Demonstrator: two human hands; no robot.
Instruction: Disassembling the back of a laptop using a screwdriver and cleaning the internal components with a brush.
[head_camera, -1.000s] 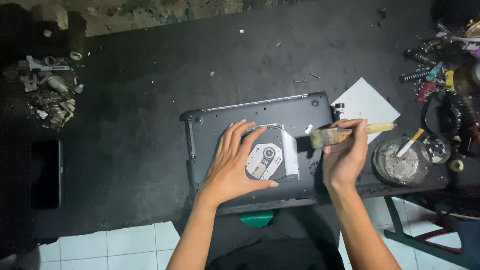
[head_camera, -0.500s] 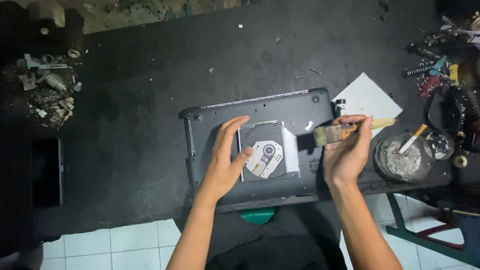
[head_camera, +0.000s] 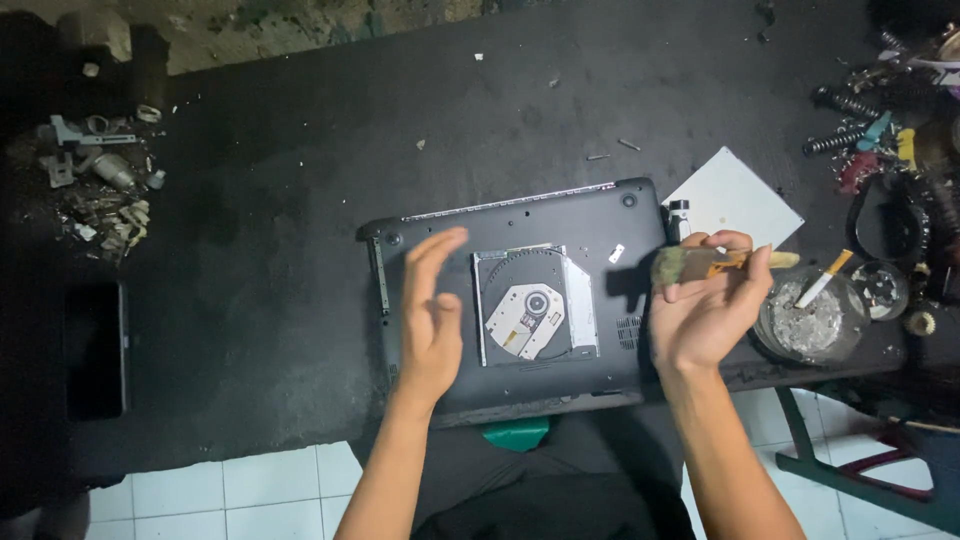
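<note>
A dark laptop (head_camera: 600, 215) lies bottom-up on the black table (head_camera: 300, 230). A square optical drive (head_camera: 535, 305) with a silver underside rests on its middle. My left hand (head_camera: 432, 315) hovers edge-on just left of the drive, fingers straight and apart, holding nothing. My right hand (head_camera: 705, 310) is raised over the laptop's right edge, palm up, holding a small paintbrush (head_camera: 715, 264) with a wooden handle that points right.
A white card (head_camera: 735, 200) lies beyond the laptop's right corner. A round ashtray (head_camera: 810, 322) holds a cigarette. Screwdrivers and tools (head_camera: 880, 140) crowd the far right. Scrap metal parts (head_camera: 100, 185) sit far left, a dark phone (head_camera: 95, 350) below them. White floor tiles (head_camera: 250, 490) show underneath.
My left hand has lifted off the optical drive and turned edge-on to its left. My right hand has turned palm up with the brush.
</note>
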